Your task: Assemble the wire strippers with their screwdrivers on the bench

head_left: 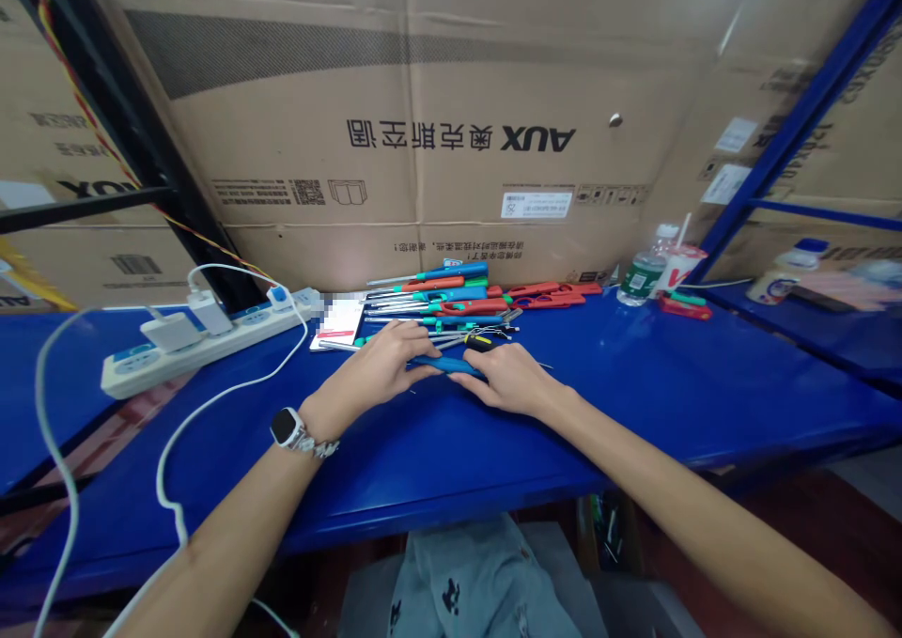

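Note:
A blue lighter handle lies across between my two hands, just above the blue table. My left hand grips its left end, with fingers bent over it. At the other end, my right hand has its thumb and fingers closed on the same handle. Against the right hand's knuckles sits a black and yellow tool handle; whether that hand holds it too, I cannot tell. Just behind are several long-nosed lighters in blue, red and green, piled with their metal tubes pointing left.
On the left a white power strip carries plugs and loose white cables. A white card lies by the lighter tubes. A bottle, a cup and a red and green object stand right. Cardboard walls the back.

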`<act>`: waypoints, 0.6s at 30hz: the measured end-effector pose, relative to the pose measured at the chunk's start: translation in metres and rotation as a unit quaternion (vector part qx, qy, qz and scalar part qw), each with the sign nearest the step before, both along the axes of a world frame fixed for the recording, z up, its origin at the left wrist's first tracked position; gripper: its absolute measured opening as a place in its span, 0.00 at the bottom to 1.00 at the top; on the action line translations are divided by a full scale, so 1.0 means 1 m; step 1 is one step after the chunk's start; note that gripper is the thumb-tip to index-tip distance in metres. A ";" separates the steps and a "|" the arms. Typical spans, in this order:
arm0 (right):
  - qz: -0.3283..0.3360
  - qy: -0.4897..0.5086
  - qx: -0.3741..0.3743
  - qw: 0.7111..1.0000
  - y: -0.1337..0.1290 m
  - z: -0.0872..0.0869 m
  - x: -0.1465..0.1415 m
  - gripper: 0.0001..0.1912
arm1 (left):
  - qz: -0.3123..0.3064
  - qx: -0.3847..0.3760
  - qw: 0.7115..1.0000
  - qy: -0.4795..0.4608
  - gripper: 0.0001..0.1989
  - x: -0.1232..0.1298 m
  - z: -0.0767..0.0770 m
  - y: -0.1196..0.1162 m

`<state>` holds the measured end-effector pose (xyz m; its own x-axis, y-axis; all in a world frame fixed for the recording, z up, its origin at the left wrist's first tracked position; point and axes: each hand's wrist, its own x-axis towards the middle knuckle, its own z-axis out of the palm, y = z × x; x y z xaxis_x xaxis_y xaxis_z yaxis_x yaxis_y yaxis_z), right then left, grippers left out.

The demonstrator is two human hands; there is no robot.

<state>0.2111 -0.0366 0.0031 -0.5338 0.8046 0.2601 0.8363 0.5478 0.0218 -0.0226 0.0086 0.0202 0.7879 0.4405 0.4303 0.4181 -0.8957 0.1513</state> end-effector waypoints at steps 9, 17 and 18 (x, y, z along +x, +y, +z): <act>0.002 0.061 -0.012 0.998 0.003 -0.002 0.000 0.19 | 0.028 0.081 0.996 0.002 0.08 0.000 0.000 0.001; -0.022 0.200 -0.039 0.979 0.005 -0.005 -0.004 0.16 | 0.136 0.186 0.960 -0.161 0.16 0.005 0.006 -0.012; -0.031 0.213 -0.045 0.976 0.004 -0.005 -0.004 0.16 | 0.149 0.184 0.947 -0.215 0.14 0.005 0.005 -0.013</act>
